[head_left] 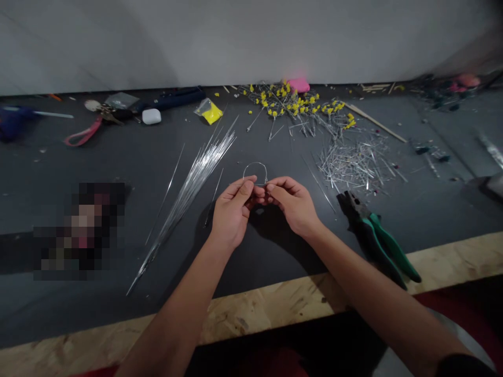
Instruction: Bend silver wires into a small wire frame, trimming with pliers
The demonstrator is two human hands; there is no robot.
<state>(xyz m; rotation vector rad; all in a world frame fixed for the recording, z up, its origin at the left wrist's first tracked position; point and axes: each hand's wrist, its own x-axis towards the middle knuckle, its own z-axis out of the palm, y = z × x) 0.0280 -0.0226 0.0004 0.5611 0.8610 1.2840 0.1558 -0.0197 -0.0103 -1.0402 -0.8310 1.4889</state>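
Observation:
A thin wire point(255, 163) is bent into a loop that arches above my fingertips. My left hand point(234, 207) pinches its left part between thumb and fingers. On the right side, the fingers of my right hand point(291, 203) are closed on the wire close to a small twisted spot. Both hands nearly touch, just above the dark tabletop. A long bundle of straight silvery wires point(196, 180) lies left of my hands, with a few single wires beside it. To the right is a pile of short wire pieces point(353, 162).
Green-handled pliers point(379, 238) lie at the right near the wooden table edge point(271, 309). Along the back are wires with yellow tips point(291, 102), a wooden stick point(377, 123), a yellow packet point(211, 112), a white case point(151, 116) and keys with a pink strap point(84, 133).

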